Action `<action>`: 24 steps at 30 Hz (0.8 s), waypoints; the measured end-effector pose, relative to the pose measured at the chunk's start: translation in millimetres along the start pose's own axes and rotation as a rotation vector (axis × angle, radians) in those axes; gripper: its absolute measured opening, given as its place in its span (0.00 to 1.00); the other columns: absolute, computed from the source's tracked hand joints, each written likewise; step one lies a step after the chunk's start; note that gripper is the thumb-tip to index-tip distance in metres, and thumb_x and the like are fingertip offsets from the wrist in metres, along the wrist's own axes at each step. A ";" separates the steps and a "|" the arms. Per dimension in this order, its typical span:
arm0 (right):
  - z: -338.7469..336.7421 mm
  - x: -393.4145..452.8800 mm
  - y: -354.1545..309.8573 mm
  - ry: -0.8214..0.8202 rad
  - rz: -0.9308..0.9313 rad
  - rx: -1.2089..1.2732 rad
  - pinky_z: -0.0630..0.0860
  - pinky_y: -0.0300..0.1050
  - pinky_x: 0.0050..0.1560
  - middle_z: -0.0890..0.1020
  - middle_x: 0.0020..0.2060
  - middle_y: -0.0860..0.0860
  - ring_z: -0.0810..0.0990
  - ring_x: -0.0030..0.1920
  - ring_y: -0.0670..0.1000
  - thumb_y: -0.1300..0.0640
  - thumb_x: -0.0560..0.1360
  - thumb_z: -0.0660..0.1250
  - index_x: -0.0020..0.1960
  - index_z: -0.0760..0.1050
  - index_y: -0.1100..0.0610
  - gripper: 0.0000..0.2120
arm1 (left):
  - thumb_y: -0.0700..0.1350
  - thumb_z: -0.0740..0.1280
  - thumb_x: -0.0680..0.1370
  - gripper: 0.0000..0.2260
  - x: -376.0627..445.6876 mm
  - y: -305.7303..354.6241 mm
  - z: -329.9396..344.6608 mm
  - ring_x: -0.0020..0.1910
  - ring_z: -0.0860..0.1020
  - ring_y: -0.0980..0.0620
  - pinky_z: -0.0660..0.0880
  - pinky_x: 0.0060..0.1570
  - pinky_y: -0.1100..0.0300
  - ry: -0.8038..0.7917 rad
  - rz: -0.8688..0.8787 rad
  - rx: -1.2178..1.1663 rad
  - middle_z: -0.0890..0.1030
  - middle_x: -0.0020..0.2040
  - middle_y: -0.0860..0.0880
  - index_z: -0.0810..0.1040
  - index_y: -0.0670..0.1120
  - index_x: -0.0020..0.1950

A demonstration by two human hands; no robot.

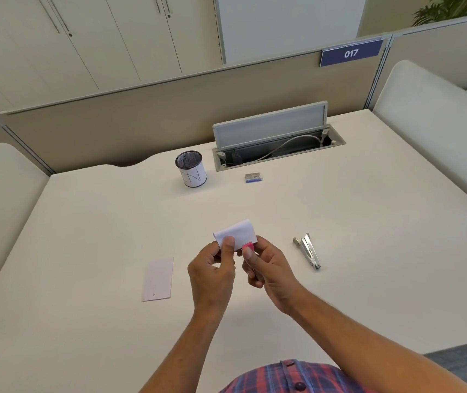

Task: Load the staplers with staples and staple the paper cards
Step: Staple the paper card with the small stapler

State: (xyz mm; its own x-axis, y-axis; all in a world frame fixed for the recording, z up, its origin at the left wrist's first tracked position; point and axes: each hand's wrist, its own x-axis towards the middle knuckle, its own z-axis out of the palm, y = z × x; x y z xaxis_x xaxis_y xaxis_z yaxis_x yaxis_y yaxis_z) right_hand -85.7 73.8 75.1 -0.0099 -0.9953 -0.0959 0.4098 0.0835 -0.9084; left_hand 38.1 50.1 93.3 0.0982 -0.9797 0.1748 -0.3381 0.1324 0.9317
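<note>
Now both hands raised over cream bench [368, 222]. Left hand [212, 275] pinches curled white paper card [235, 232], thumb on top. Right hand [266, 269] grips small pink stapler [248, 246] at card's edge. Silver metal stapler [308, 251] lies right; flat white card [158, 279] lies left; small staple box [253, 177] far back.

You're in an open-plan office: beige cubicle partition [141, 114] with a numbered "017" desk sign [350, 53], pale desk [368, 222] with a flip-up cable hatch [274, 137], and tall storage cabinets [84, 38] behind.
</note>
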 end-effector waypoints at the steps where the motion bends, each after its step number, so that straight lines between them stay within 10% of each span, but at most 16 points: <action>1: -0.3 0.3 0.8 0.004 0.001 0.002 0.55 0.48 0.33 0.69 0.44 0.58 0.64 0.34 0.51 0.44 0.74 0.74 0.53 0.80 0.53 0.15 | 0.50 0.68 0.82 0.15 0.3 -0.4 0.0 0.31 0.75 0.54 0.68 0.32 0.68 -0.006 -0.013 -0.008 0.78 0.28 0.56 0.80 0.50 0.35; 11: 6.1 -2.2 -2.7 0.017 0.047 0.070 0.57 0.45 0.33 0.77 0.36 0.47 0.68 0.35 0.49 0.47 0.77 0.70 0.52 0.82 0.52 0.10 | 0.50 0.67 0.82 0.17 -2.0 4.6 6.9 0.26 0.73 0.56 0.68 0.29 0.69 -0.003 -0.150 -0.112 0.76 0.26 0.51 0.81 0.45 0.36; 24: 3.5 0.2 2.3 0.139 0.089 0.062 0.59 0.43 0.30 0.70 0.39 0.59 0.66 0.32 0.50 0.46 0.72 0.76 0.50 0.82 0.60 0.17 | 0.49 0.67 0.82 0.16 1.0 -1.2 1.1 0.28 0.77 0.55 0.71 0.31 0.68 -0.166 -0.154 -0.031 0.80 0.31 0.53 0.79 0.47 0.34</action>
State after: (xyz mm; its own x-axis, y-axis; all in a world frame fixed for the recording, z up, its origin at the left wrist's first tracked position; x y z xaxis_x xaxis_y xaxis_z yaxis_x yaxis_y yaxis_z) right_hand -81.5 73.6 74.4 -0.0949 -0.9675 -0.2343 0.4703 0.1639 -0.8671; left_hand 37.5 48.8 91.9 -0.0098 -0.9997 -0.0226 -0.3015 -0.0186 0.9533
